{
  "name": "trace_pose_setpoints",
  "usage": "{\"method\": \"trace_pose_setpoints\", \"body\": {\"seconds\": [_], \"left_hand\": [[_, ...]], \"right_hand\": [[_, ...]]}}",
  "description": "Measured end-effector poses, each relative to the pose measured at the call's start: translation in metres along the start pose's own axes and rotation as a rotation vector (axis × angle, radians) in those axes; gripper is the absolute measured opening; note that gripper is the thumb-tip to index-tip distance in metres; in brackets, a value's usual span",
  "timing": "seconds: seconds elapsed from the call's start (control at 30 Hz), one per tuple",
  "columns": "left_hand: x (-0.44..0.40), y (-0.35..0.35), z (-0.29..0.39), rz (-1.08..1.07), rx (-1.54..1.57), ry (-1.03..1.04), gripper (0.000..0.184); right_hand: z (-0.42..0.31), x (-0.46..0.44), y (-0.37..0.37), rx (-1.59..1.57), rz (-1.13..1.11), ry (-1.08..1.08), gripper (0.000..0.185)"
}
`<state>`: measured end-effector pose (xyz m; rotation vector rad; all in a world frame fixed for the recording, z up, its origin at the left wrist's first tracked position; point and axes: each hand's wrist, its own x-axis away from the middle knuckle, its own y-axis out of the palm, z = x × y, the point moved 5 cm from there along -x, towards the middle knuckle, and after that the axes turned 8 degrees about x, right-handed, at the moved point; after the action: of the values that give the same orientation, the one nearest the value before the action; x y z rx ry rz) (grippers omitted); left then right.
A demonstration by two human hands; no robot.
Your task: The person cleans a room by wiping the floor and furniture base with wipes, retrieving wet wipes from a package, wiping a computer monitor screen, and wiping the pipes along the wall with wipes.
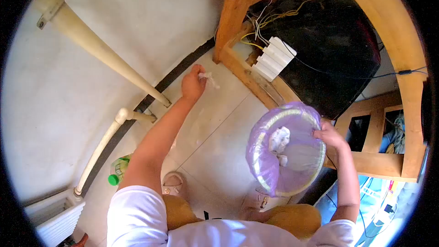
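Note:
Stretched forward near the wall, my left hand [193,85] is closed on a crumpled white tissue [210,79], whose loose end hangs out over the floor. On the other side, my right hand [330,134] grips the rim of a round trash can [315,176] lined with a thin purple plastic bag. The bag is folded over the rim, and the can's mouth faces up toward me. Inside it lie crumpled white tissues [280,141]. The fingers of my right hand are partly hidden behind the rim.
A green-capped plastic bottle [120,169] is on the tiled floor beside my left arm. Pipes [103,50] and a radiator [55,217] line the left wall. Ahead, a wooden frame [249,80] holds a white router-like box [275,58] with tangled cables. A wire [356,77] hangs across at right.

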<state>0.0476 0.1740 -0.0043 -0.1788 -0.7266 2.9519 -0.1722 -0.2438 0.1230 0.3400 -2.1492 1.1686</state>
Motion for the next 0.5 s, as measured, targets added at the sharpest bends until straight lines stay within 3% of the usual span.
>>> {"method": "trace_pose_setpoints", "body": {"seconds": [0.1,0.17,0.2,0.27,0.37,0.4,0.43,0.47,0.5], "left_hand": [[-0.020,0.008,0.025,0.175,0.044,0.149,0.022],[-0.033,0.021,0.062,0.140,-0.067,0.471,0.029],[-0.046,0.027,0.068,0.136,-0.068,0.467,0.029],[-0.076,0.046,0.079,0.055,-0.359,0.469,0.030],[-0.094,0.080,0.071,-0.054,-0.624,0.468,0.028],[-0.095,0.094,0.059,-0.051,-0.628,0.466,0.028],[-0.091,0.107,0.045,0.087,-0.631,0.538,0.028],[-0.083,0.116,0.042,0.222,-0.631,0.608,0.028],[-0.075,0.116,0.056,0.215,-0.631,0.603,0.028]], "right_hand": [[0.039,-0.009,0.019,-0.007,0.026,0.105,0.026],[0.059,-0.014,0.028,0.006,0.047,0.125,0.027],[0.068,-0.016,0.034,-0.108,0.041,0.091,0.029],[0.073,-0.014,0.036,-0.222,0.038,0.055,0.032],[0.046,0.007,0.023,0.040,-0.035,0.117,0.039],[0.034,0.014,0.015,0.070,0.009,0.082,0.042],[0.023,0.019,0.008,0.099,0.053,0.047,0.044],[0.006,0.022,-0.007,0.171,0.268,-0.041,0.044],[-0.010,0.021,-0.019,0.167,0.413,-0.075,0.042]]}}
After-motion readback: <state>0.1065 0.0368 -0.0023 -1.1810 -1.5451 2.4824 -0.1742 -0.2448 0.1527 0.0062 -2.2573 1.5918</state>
